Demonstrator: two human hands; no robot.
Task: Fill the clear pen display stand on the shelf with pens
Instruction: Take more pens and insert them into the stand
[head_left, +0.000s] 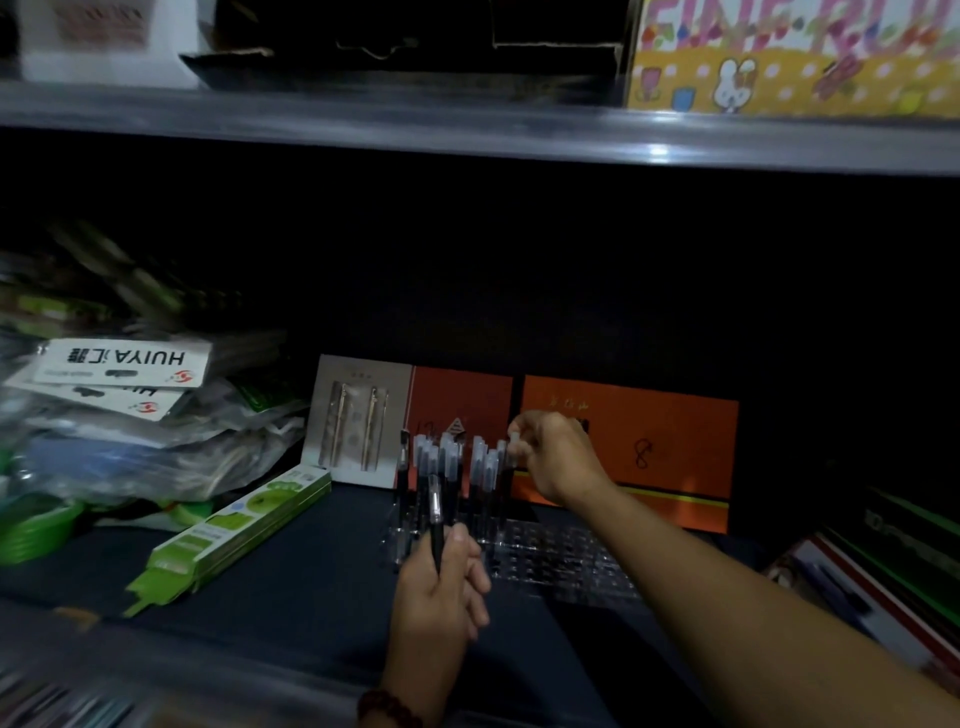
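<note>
A clear pen display stand (566, 558) with rows of holes sits on the dark shelf. Several black pens with frosted caps (447, 467) stand upright in its back left part. My left hand (441, 592) grips one black pen (435, 519) upright, just in front of the stand's left end. My right hand (558, 452) reaches to the back row and pinches the cap of a pen (513, 447) standing at the right end of the group. The stand's right part holds empty holes.
Orange boxes (628, 457) and a grey pen card (358, 421) lean behind the stand. Green flat packs (234, 530) lie to the left, with a heap of plastic bags (119, 421) beyond. Books (878, 566) lie at right. An upper shelf edge (467, 130) runs overhead.
</note>
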